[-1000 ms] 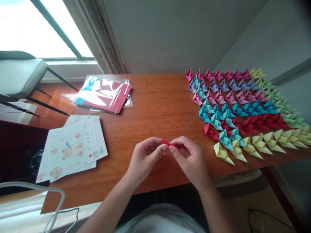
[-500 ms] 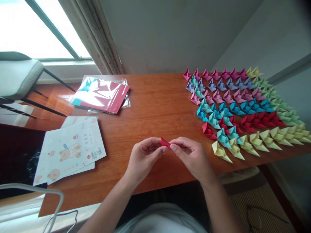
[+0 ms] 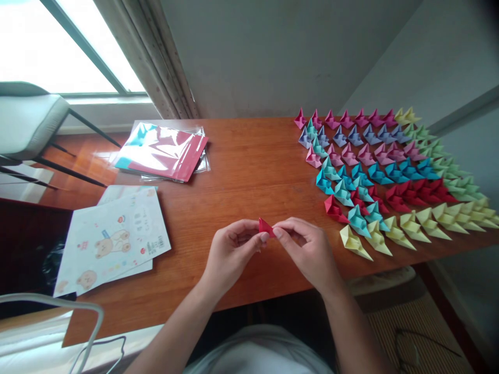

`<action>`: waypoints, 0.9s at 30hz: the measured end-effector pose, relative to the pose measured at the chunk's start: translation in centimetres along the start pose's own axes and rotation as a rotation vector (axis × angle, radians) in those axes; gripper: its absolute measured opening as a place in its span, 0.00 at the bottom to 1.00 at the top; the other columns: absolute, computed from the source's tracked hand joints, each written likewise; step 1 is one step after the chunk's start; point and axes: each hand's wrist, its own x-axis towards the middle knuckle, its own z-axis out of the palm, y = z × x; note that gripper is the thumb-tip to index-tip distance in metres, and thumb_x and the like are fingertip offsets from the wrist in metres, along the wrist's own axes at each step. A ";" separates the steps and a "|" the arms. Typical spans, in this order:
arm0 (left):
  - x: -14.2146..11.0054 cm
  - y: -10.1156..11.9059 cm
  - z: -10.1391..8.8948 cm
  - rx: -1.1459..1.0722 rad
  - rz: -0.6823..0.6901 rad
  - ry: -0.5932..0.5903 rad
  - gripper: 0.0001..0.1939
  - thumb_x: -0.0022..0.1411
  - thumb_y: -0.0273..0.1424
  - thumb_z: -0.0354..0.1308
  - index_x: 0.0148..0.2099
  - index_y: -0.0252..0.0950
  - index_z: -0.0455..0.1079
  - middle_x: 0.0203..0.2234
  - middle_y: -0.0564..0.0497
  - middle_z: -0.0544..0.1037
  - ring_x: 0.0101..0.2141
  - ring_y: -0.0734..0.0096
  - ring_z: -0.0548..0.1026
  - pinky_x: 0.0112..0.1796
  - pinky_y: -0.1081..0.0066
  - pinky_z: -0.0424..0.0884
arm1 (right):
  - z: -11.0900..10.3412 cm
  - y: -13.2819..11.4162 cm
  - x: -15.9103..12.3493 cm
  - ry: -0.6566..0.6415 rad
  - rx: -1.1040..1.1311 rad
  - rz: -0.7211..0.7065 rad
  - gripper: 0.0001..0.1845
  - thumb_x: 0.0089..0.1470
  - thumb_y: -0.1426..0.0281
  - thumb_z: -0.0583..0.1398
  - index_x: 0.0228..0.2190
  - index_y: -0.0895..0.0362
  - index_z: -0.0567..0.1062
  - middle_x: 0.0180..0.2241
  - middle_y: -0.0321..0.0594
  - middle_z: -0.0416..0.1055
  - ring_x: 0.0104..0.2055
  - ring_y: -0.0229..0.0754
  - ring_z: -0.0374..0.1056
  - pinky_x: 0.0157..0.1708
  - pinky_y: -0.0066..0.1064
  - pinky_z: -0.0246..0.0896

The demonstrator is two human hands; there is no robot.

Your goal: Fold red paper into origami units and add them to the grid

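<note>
A small piece of folded red paper (image 3: 265, 227) is held above the front part of the wooden table, pinched from both sides. My left hand (image 3: 235, 250) grips its left side between thumb and fingers. On its right end, the thumb and forefinger of my right hand (image 3: 302, 250) are closed. My fingertips hide part of the paper's lower edge. To the right of my hands stand rows of folded paper boats; the nearest are a red paper boat (image 3: 335, 209) and a pale yellow paper boat (image 3: 354, 242).
Shiny plastic packets of coloured paper (image 3: 163, 153) lie at the table's back left. Bear-printed sheets (image 3: 117, 241) are at the front left, overlapping the table (image 3: 234, 171). Light green boats (image 3: 454, 169) line the right side. A chair (image 3: 31, 122) stands beyond the left edge.
The red paper has tilted slightly and shows more of its face, with its tip a little higher. Both hands stay in nearly the same place.
</note>
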 end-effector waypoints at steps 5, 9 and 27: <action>-0.1 0.4 0.0 -0.001 -0.014 -0.019 0.10 0.59 0.36 0.68 0.37 0.33 0.79 0.24 0.51 0.80 0.25 0.76 0.75 0.26 0.80 0.69 | -0.3 0.1 0.2 -0.096 0.165 0.098 0.10 0.61 0.63 0.61 0.34 0.55 0.79 0.32 0.38 0.77 0.35 0.41 0.73 0.36 0.30 0.70; -0.1 0.3 0.0 0.012 -0.022 -0.030 0.12 0.60 0.36 0.67 0.40 0.32 0.80 0.25 0.50 0.81 0.25 0.76 0.74 0.27 0.80 0.69 | -0.7 0.4 0.6 -0.157 0.297 0.193 0.10 0.57 0.62 0.64 0.37 0.54 0.80 0.35 0.38 0.79 0.37 0.42 0.75 0.38 0.32 0.72; 0.4 -1.0 0.0 0.030 0.049 -0.110 0.10 0.65 0.34 0.62 0.43 0.33 0.79 0.28 0.51 0.81 0.29 0.75 0.76 0.31 0.79 0.71 | -0.4 0.4 0.2 -0.177 0.198 0.270 0.12 0.57 0.62 0.65 0.40 0.54 0.83 0.36 0.41 0.82 0.37 0.45 0.78 0.39 0.33 0.73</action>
